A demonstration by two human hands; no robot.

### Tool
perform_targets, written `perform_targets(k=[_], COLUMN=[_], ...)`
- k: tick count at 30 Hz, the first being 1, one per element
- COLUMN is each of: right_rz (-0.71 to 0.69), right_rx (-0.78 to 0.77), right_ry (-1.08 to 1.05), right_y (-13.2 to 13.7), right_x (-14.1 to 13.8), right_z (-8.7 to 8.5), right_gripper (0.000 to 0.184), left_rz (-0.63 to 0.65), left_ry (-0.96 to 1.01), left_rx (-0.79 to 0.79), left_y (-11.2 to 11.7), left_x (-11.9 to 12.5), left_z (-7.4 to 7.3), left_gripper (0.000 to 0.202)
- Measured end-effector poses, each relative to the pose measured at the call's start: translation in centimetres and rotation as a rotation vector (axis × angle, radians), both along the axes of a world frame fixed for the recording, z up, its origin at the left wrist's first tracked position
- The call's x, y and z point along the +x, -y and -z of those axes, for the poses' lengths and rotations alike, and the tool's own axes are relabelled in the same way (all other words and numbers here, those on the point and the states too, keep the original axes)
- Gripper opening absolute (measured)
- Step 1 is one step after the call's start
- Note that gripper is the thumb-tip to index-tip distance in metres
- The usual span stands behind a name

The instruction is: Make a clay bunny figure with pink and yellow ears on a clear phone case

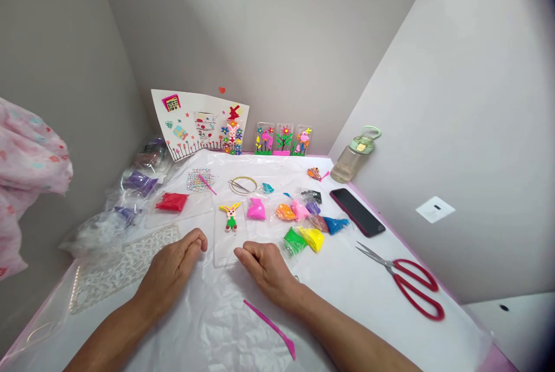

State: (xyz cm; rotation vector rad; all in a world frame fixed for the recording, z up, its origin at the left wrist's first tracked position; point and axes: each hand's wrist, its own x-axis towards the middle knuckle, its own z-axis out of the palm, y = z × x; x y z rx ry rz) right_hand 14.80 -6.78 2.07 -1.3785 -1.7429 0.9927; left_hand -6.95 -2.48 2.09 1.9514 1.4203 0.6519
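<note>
My left hand (pixel 178 257) rests on the covered table with its fingers curled in, and nothing shows in it. My right hand (pixel 269 272) lies in a loose fist at the near right corner of a clear phone case (pixel 223 252); nothing shows in it either. On the case sits a clay rabbit (pixel 231 219) with yellow ears and a green body. A pink modelling tool (pixel 269 326) lies nearer to me, below my right hand. Just beyond that hand are bags of green clay (pixel 295 241) and yellow clay (pixel 313 238). Pink clay (pixel 256 208) sits right of the rabbit.
Scissors (pixel 403 282) and a phone (pixel 358 212) lie on the right, with a bottle (pixel 354 155) behind. At left are a lattice sheet (pixel 125 262), red clay (pixel 172 202) and plastic bags (pixel 97 233). Decorated cases (pixel 284 140) and a drawing (pixel 199 123) lean against the wall.
</note>
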Motion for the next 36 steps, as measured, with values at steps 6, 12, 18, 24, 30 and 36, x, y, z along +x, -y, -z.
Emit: perform_targets(k=[6, 12, 18, 24, 30, 36], right_rz=[-0.081, 0.081, 0.132, 0.095, 0.112, 0.156], right_rx=[0.075, 0.159, 0.162, 0.157, 0.197, 0.277], right_ry=[0.196, 0.427, 0.539, 0.565, 0.538, 0.487], right_y=[0.3, -0.2, -0.4, -0.3, -0.4, -0.4], right_x=[-0.4, -0.1, 0.4, 0.4, 0.5, 0.4], right_z=[0.0, 0.6, 0.8, 0.6, 0.7, 1.0], right_gripper=[0.045, 0.039, 0.006, 0.007, 0.007, 0.019], left_rz=[0.018, 0.018, -0.037, 0.012, 0.029, 0.031], left_ry=[0.007, 0.009, 0.095, 0.19, 0.147, 0.078], left_rx=[-0.008, -0.019, -0.04, -0.096, -0.055, 0.021], left_y=[0.0, 0.0, -0.3, -0.6, -0.4, -0.1], left_x=[0.3, 0.8, 1.1, 1.1, 1.0, 1.0], left_z=[0.0, -0.4, 1.0, 2.2, 1.2, 0.1], left_gripper=[0.032, 0.027, 0.033, 0.041, 0.026, 0.018])
